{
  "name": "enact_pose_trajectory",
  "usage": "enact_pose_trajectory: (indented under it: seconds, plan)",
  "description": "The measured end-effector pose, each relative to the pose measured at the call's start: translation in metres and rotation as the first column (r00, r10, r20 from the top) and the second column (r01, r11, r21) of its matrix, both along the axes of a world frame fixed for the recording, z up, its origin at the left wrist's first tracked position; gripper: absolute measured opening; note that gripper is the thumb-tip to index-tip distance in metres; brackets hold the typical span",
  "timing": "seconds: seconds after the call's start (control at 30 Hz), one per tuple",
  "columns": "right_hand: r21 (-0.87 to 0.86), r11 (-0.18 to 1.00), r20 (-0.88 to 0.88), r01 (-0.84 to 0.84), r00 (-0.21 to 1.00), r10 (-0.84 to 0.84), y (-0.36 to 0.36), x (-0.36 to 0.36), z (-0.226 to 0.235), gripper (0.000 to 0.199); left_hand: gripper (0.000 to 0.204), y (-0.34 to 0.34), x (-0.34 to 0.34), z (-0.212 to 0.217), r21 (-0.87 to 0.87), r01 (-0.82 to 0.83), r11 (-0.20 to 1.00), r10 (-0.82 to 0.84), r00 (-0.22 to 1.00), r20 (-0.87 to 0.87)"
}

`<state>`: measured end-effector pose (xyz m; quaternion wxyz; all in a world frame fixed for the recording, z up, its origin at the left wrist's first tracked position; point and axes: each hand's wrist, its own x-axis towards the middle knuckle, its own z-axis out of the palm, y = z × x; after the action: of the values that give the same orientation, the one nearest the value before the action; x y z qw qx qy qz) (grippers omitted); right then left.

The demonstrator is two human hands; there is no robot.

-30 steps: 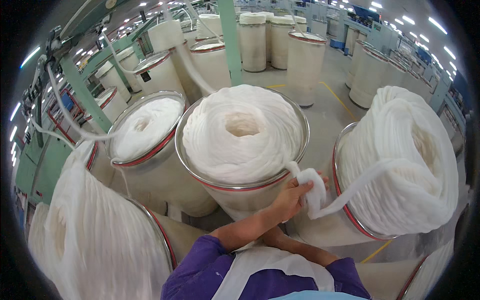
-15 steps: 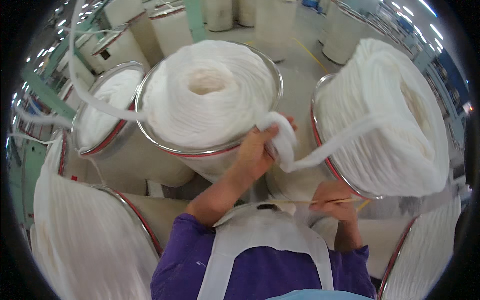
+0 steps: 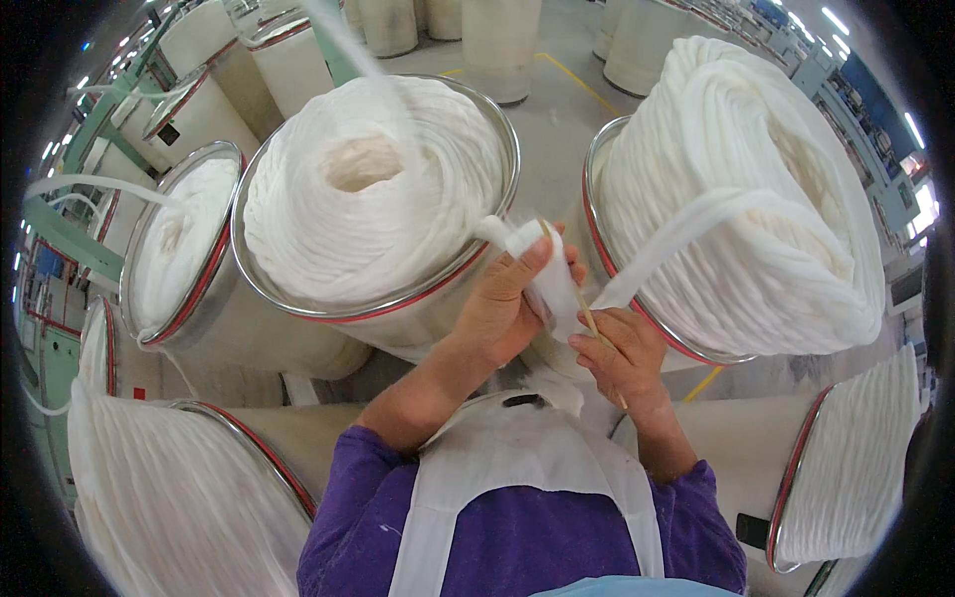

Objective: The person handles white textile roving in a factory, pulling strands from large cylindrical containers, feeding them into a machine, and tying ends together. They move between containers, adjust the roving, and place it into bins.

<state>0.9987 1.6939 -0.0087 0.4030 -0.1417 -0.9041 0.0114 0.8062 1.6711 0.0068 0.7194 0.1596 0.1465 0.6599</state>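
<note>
My left hand (image 3: pixel 502 308) is closed on a flattened length of white fibre sliver (image 3: pixel 549 291), its thumb pressed on top. In my right hand (image 3: pixel 629 360) is a thin wooden stick (image 3: pixel 588 313), gripped by the fingers and slanting up across the sliver by my left thumb. From my left hand, one sliver end reaches the rim of the middle can, heaped with coiled sliver (image 3: pixel 438 219). Another sliver strand (image 3: pixel 667 249) rises to the tall coil (image 3: pixel 726 239) spilling over the right-hand can. The exact join between the strands is hidden by my fingers.
A smaller filled can (image 3: pixel 184 244) stands left of the middle one. Tilted coils flank me at lower left (image 3: pixel 179 497) and lower right (image 3: pixel 846 468). More cans (image 3: pixel 502 50) stand at the back, and a blurred strand (image 3: pixel 348 40) hangs over the middle can.
My right hand has moved up and left, bringing the stick from near my apron to the sliver at my left hand. The stick has turned from level to steep. The overhead strand has swung right.
</note>
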Motion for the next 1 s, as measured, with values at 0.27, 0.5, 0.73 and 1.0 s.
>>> enact_pose_trajectory:
  seconds: [0.27,0.5,0.73,1.0]
  plan:
    - [-0.671,0.599,-0.464,-0.437,0.878,0.120,-0.010,0.029,0.006,0.050,0.013,0.000,0.009,-0.004,-0.033,-0.155,0.987,0.147,0.974,-0.172]
    - [-0.884,0.467,-0.172,0.017,0.918,-0.359,-0.008,0.057,0.021,0.035,0.022,0.007,0.015,-0.013,0.117,-0.239,0.964,0.260,0.940,-0.219]
    - [-0.451,0.809,-0.178,0.376,0.851,-0.494,-0.009,0.048,0.015,0.016,0.019,-0.002,0.023,-0.011,0.213,-0.195,0.957,0.208,0.977,-0.038]
    - [-0.397,0.841,-0.139,0.368,0.881,-0.451,-0.006,0.043,0.027,0.017,0.023,0.007,0.023,-0.020,0.227,-0.140,0.964,0.095,0.976,0.198]
